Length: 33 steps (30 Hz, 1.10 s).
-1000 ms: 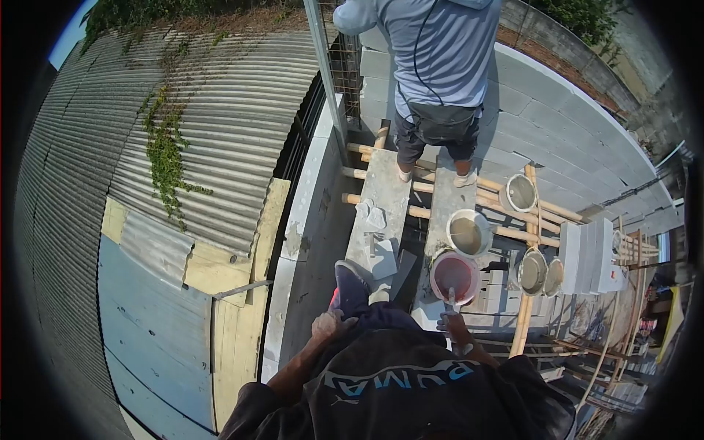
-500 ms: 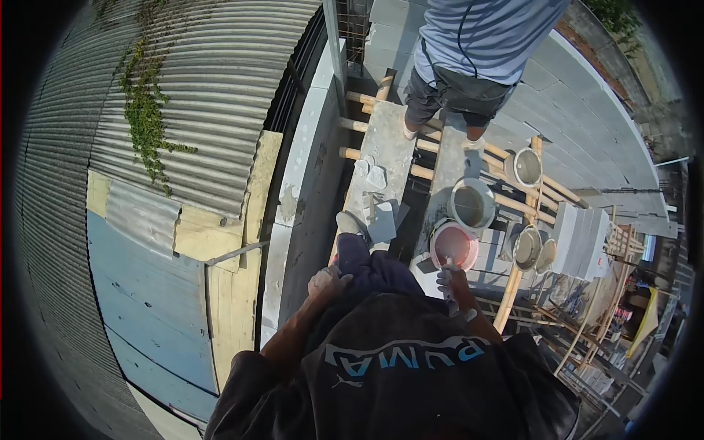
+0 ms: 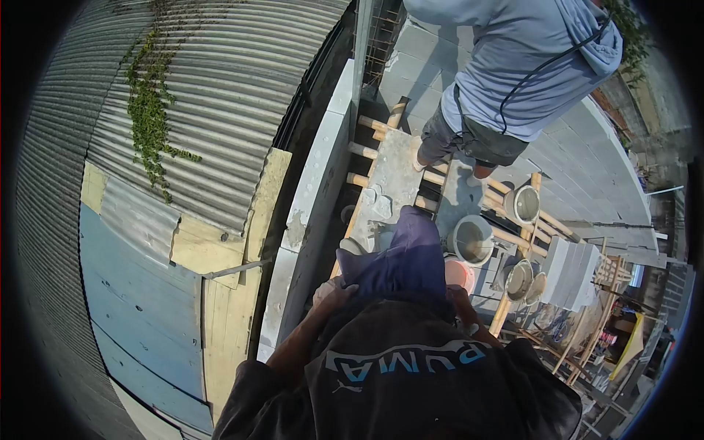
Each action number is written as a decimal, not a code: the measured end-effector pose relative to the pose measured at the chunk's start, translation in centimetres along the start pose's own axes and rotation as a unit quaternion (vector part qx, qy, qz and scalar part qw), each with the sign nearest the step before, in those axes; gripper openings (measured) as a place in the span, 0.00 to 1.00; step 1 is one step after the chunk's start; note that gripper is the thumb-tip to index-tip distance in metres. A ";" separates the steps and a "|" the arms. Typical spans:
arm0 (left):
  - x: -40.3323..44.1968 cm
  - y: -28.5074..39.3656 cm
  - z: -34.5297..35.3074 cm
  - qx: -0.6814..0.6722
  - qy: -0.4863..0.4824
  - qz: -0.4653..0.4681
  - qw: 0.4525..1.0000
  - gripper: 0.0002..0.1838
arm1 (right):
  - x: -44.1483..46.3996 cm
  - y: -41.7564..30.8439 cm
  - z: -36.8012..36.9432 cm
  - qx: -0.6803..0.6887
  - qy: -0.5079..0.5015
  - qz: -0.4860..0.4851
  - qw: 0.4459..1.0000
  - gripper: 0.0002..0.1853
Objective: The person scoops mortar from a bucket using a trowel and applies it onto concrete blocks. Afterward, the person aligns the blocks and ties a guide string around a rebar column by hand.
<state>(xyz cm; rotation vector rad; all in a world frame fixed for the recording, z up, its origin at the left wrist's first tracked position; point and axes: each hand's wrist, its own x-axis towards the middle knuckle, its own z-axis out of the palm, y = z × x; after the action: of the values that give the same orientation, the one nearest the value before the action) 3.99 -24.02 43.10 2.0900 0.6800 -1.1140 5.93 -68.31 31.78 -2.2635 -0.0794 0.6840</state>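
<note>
My left hand (image 3: 334,295) is closed beside my raised leg in purple trousers (image 3: 407,257), its fingers curled against the cloth; what they hold, if anything, is hidden. Near the pink bucket (image 3: 459,274), my right hand (image 3: 460,301) is mostly covered by the thigh, so its fingers cannot be made out. The leg also hides part of that bucket. Just beyond is a pale bucket (image 3: 473,240) with grey contents. Lumps of whitish material (image 3: 382,206) lie on the grey plank (image 3: 396,172) ahead of my knee.
A co-worker in a light blue hooded top (image 3: 513,70) stands on the planks ahead. Bamboo poles (image 3: 506,235) run beneath. More buckets (image 3: 522,205) and stacked grey blocks (image 3: 572,271) are at the right. A block wall (image 3: 312,183) and corrugated roof (image 3: 220,95) border the left.
My leg has risen forward, covering the white slab and part of the pink bucket. My right hand has gone behind the thigh. The co-worker leans further right in view.
</note>
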 end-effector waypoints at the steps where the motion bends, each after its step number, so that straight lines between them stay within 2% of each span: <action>1: 0.3 0.1 -0.1 -0.007 0.025 -0.004 1.000 0.30 | 1.1 1.2 -0.1 -0.041 -0.015 -0.019 0.999 0.14; 3: 1.3 -0.3 0.6 -0.019 0.073 -0.011 0.997 0.30 | 3.4 3.8 -0.3 -0.122 -0.039 -0.060 0.990 0.12; 6: 4.1 -1.0 1.3 -0.045 0.103 0.045 0.993 0.25 | 6.8 -3.4 -3.5 -0.010 -0.069 -0.006 0.998 0.08; 8: 8.0 -2.7 3.4 -0.046 0.140 0.104 0.984 0.23 | 10.4 -3.7 -5.4 0.066 -0.139 0.028 0.988 0.10; 11: 10.2 -1.3 1.8 -0.036 0.147 0.133 0.979 0.22 | 17.3 -10.1 -8.7 0.231 -0.089 0.281 0.927 0.14; 12: 10.5 -0.2 0.7 -0.032 0.142 0.131 0.981 0.22 | 21.1 -9.3 -9.4 0.260 -0.107 0.295 0.913 0.16; 15: 12.1 3.5 -1.7 -0.056 0.139 0.066 0.987 0.21 | 31.3 -13.1 -10.4 0.132 -0.123 0.181 0.967 0.16; 16: 11.9 5.7 -3.2 -0.057 0.134 0.055 0.988 0.22 | 34.8 -12.6 -10.0 0.259 -0.184 0.123 0.940 0.16; 17: 13.3 6.5 -2.4 -0.061 0.147 0.049 0.986 0.23 | 38.3 -11.7 -9.7 0.382 -0.243 0.072 0.889 0.16; 18: 13.3 8.7 -2.5 -0.080 0.184 0.031 0.979 0.23 | 40.4 -14.1 -10.2 0.377 -0.281 0.065 0.880 0.18; 19: 12.9 11.0 -2.8 -0.090 0.214 0.016 0.973 0.22 | 40.5 -19.7 -11.0 0.259 -0.284 0.112 0.916 0.19; 20: 12.4 12.9 -3.1 -0.084 0.239 0.016 0.967 0.22 | 40.4 -24.0 -11.6 0.180 -0.297 0.151 0.926 0.20; 22: 12.8 17.5 -4.6 -0.082 0.305 0.022 0.949 0.21 | 41.0 -27.8 -12.2 0.147 -0.335 0.151 0.918 0.23; 23: 12.8 19.5 -5.4 -0.091 0.305 0.017 0.948 0.21 | 41.1 -27.9 -12.5 0.167 -0.361 0.121 0.909 0.27; 26: 12.3 25.1 -7.4 -0.109 0.306 -0.003 0.946 0.18 | 40.1 -30.4 -14.2 0.064 -0.435 0.103 0.892 0.27; 29: 12.0 28.4 -8.4 -0.116 0.286 -0.025 0.951 0.18 | 40.3 -30.0 -16.0 -0.029 -0.487 0.051 0.871 0.28; 33: 12.8 29.4 -8.3 -0.146 0.283 -0.027 0.947 0.19 | 40.9 -28.8 -17.9 -0.005 -0.479 0.068 0.875 0.28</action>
<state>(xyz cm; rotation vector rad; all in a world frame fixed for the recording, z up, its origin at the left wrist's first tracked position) 35.19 -34.94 44.69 2.1352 1.1029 -0.3855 54.05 -48.99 43.36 -1.7334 -0.3991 1.8229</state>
